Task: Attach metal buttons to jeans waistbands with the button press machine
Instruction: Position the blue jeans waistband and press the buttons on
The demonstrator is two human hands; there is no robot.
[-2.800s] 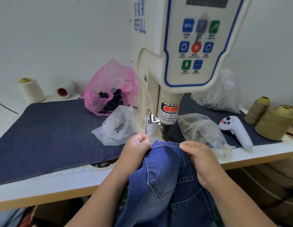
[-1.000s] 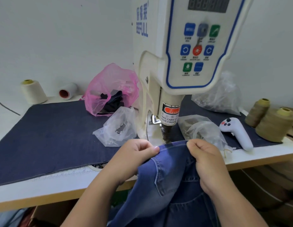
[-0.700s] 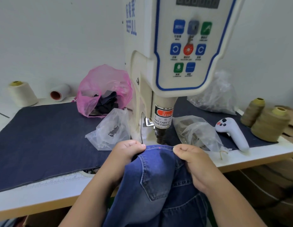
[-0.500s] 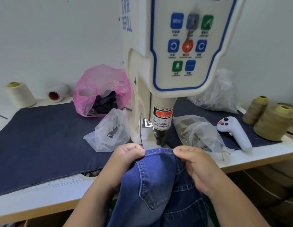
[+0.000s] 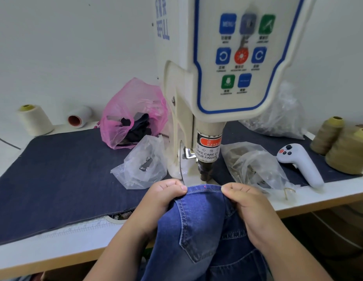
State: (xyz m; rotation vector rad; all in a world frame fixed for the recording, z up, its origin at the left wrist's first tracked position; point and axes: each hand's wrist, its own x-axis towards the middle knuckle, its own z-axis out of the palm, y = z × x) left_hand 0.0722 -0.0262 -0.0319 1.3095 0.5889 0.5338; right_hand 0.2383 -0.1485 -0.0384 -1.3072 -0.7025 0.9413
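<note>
Blue jeans (image 5: 198, 230) hang from the table's front edge, waistband stretched flat just in front of the button press machine (image 5: 215, 78). My left hand (image 5: 164, 197) pinches the waistband on its left side. My right hand (image 5: 249, 207) pinches it on the right. A small red laser dot (image 5: 205, 186) shows on the waistband between my thumbs. The machine's dark punch head (image 5: 206, 171) stands directly behind the band, under a warning label. No button is visible on the band.
Dark denim mat (image 5: 54, 175) covers the table. A pink bag (image 5: 134, 114) and clear bags (image 5: 144, 165) (image 5: 251, 165) flank the machine. A white handheld controller (image 5: 300, 163) and thread cones (image 5: 347, 151) sit right; two spools (image 5: 34, 120) left.
Both hands kept their pinch on the waistband, which shifted slightly left under the punch and then settled; the laser dot now sits on the band. The view moved closer.
</note>
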